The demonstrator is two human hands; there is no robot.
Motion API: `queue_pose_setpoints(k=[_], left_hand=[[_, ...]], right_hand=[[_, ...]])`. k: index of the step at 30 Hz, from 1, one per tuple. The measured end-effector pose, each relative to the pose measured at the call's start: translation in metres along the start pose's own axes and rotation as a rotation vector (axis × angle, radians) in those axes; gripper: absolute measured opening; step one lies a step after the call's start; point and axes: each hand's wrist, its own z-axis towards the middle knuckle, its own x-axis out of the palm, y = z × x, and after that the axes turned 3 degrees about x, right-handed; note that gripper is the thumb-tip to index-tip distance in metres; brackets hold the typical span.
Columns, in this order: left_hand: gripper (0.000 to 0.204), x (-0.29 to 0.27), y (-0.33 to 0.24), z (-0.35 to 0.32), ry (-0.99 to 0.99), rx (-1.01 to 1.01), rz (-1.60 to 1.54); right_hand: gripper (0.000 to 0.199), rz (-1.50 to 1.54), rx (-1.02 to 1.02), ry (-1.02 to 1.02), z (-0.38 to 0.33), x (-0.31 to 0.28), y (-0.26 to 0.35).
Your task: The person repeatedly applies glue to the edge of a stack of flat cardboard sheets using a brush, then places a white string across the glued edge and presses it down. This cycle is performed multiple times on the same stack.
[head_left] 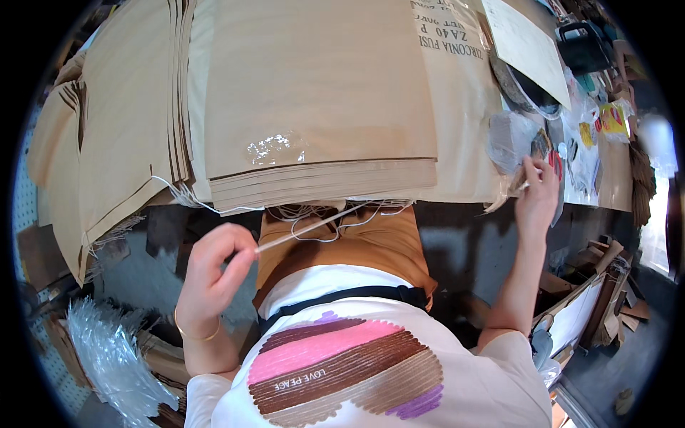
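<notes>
- Left hand (212, 274) pinches a taut white string (307, 227), which runs up-right under the front edge of the brown paper bag stack (314, 107).
- Right hand (536, 192), fingers closed on a small brown piece, at the table's (614, 178) cluttered right edge beside a plastic bag (510, 139).

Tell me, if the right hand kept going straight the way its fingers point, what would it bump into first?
Probably the crinkled clear plastic bag lying on the brown paper at the table's edge; the right hand points up toward it with fingers already close. Depth is hard to judge here.
</notes>
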Motion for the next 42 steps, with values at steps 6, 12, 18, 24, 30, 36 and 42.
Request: queue_pose_setpoints(k=[6, 12, 18, 24, 30, 36, 42], left_hand=[[0.008, 0.002, -0.037, -0.003, -0.178, 0.420, -0.406], [0.017, -0.080, 0.002, -0.040, -0.653, 0.133, -0.126], [0.020, -0.122, 0.102, 0.007, -0.668, -0.176, 0.173], [0.023, -0.114, 0.150, 0.036, -0.603, -0.461, 0.704], [0.018, -0.059, 0.093, 0.047, -0.732, -0.216, 1.244], [0.020, -0.009, 0.075, 0.055, -0.485, 0.285, 0.999], [0.034, -0.006, 0.082, 0.068, -0.273, 0.280, 0.654]], right_hand=[[0.019, 1.297, -0.665, 0.466, -0.053, 0.002, 0.191], [0.012, 1.282, -0.175, 0.615, -0.019, -0.028, 0.110], [0.011, 1.139, 0.129, 0.565, 0.053, -0.012, 0.084], [0.007, 1.047, 0.189, 0.558, 0.058, 0.054, 0.115], [0.010, 1.136, 0.240, 0.520, 0.051, 0.067, 0.114], [0.026, 1.666, 0.594, 0.934, 0.049, 0.047, 0.105], [0.024, 1.047, 0.251, 0.251, 0.030, 0.072, 0.133]])
